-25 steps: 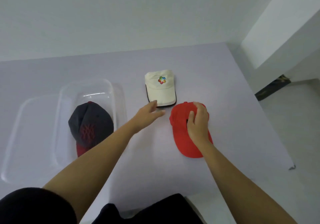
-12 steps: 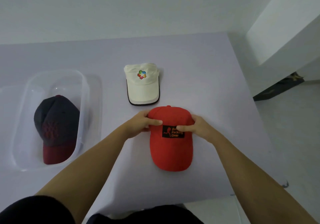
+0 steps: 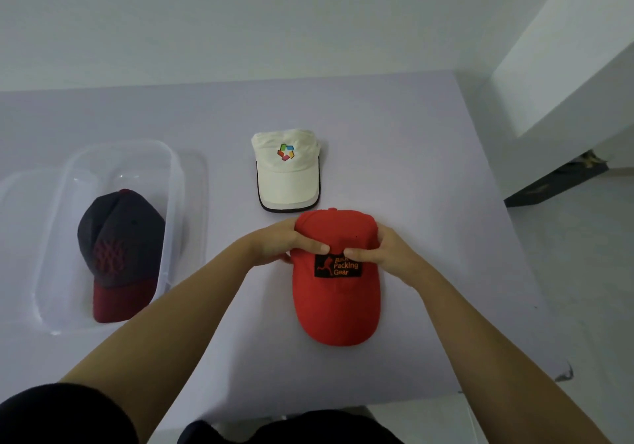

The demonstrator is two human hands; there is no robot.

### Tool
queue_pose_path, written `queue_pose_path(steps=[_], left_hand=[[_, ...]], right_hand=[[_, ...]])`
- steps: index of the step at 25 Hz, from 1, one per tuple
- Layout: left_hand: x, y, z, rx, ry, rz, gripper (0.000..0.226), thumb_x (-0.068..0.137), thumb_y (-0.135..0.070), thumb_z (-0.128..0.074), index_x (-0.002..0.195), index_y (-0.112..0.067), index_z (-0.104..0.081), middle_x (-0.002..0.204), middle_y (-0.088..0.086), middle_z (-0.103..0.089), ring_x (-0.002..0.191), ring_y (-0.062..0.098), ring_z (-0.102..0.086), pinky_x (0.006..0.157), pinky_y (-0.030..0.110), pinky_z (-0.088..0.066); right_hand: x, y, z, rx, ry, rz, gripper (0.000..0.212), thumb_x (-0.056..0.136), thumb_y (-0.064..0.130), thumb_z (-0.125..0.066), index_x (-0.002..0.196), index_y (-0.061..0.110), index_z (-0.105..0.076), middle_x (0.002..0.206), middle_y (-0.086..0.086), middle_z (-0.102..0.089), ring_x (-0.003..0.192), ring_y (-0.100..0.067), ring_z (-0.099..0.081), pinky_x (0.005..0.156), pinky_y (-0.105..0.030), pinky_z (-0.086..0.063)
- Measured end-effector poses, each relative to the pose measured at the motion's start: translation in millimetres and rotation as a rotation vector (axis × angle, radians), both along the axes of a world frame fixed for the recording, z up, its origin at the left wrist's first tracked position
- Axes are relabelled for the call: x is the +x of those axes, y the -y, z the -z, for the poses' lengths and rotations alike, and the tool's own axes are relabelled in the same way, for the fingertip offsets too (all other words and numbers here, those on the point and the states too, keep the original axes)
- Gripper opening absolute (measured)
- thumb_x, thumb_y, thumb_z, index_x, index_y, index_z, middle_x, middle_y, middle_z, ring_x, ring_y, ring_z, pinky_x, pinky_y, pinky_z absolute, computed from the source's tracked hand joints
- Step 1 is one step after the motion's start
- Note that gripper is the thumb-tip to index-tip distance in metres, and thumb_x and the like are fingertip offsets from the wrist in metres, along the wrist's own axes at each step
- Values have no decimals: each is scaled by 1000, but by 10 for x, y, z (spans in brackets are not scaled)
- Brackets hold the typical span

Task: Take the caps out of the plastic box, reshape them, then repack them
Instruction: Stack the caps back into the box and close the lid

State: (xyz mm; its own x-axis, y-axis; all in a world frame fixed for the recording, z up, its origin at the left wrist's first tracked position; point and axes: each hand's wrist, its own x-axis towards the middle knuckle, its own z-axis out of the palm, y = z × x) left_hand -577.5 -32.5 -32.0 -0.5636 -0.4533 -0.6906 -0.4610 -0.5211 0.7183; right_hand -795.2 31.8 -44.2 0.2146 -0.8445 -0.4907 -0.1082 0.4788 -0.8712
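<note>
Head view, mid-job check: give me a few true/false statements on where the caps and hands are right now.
1. Both the left hand and the right hand hold the red fabric cap. True.
2. The clear plastic box is empty. False: a navy cap with a maroon brim lies in it.
3. The white cap with a multicoloured logo lies on the lilac table, beyond the red cap. True.
4. The red cap's brim points away from the person. False: it points toward them.
</note>
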Motion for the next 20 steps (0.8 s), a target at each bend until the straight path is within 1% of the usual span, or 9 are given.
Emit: queue_pose_path(steps=[2, 4, 8, 11, 13, 14, 17, 20], left_hand=[[116, 33, -146, -17, -72, -33, 53, 69, -22, -77, 119, -25, -60, 116, 4, -69, 108, 26, -65, 97, 50, -49], [252, 60, -307, -5, -142, -74, 57, 67, -18, -78, 121, -17, -60, 118, 10, -68, 109, 29, -65, 96, 50, -50], [720, 112, -694, -64, -199, -89, 49, 72, -11, -72, 119, -18, -61, 118, 11, -68, 108, 29, -65, 92, 46, -53], [1223, 161, -926, -114, -228, -153, 47, 65, -13, -82, 110, -17, -68, 114, 13, -69, 106, 30, -66, 90, 41, -54], [1577, 200, -1030, -178, -208, -191, 50, 56, -18, -86, 104, -15, -71, 109, 12, -72, 102, 28, -68, 85, 35, -56], [1777, 225, -1072, -222, -189, -203, 50, 57, -16, -86, 104, -11, -71, 107, 13, -72, 101, 28, -68, 83, 33, -57], [2317, 298, -1201, -328, -108, -203, 36, 73, -1, -74, 109, 0, -67, 108, 17, -71, 100, 29, -68, 84, 31, -57], [2749, 365, -1308, -369, -93, -204, 33, 77, 0, -70, 110, 1, -66, 107, 14, -72, 98, 25, -69, 79, 26, -56]], right_hand=[[93, 24, -225, -48, 18, 9, 56, 70, 21, -78, 123, 23, -57, 116, 2, -68, 107, -13, -65, 88, -28, -54], [227, 67, -443, -78, 37, -11, 55, 69, 24, -77, 121, 22, -58, 116, 0, -68, 107, -14, -65, 89, -30, -54], [719, 211, -870, -169, 37, -55, 50, 70, 20, -77, 116, 25, -60, 114, 3, -69, 106, -12, -65, 89, -28, -53], [1159, 327, -1072, -222, 19, -105, 57, 65, 28, -80, 119, 26, -60, 116, 4, -69, 108, -11, -64, 93, -30, -52], [1461, 399, -1121, -241, -14, -124, 58, 65, 30, -82, 118, 23, -61, 114, 4, -69, 108, -11, -64, 95, -34, -51], [1639, 442, -1131, -246, -33, -130, 57, 65, 29, -83, 117, 21, -62, 113, 3, -70, 106, -12, -65, 95, -36, -52], [2171, 577, -1172, -250, -80, -190, 49, 66, 27, -83, 111, 23, -66, 106, 4, -73, 100, -10, -68, 92, -36, -53], [2594, 698, -1263, -241, -47, -236, 50, 64, 33, -82, 110, 25, -65, 105, 5, -73, 99, -10, -68, 90, -32, -53]])
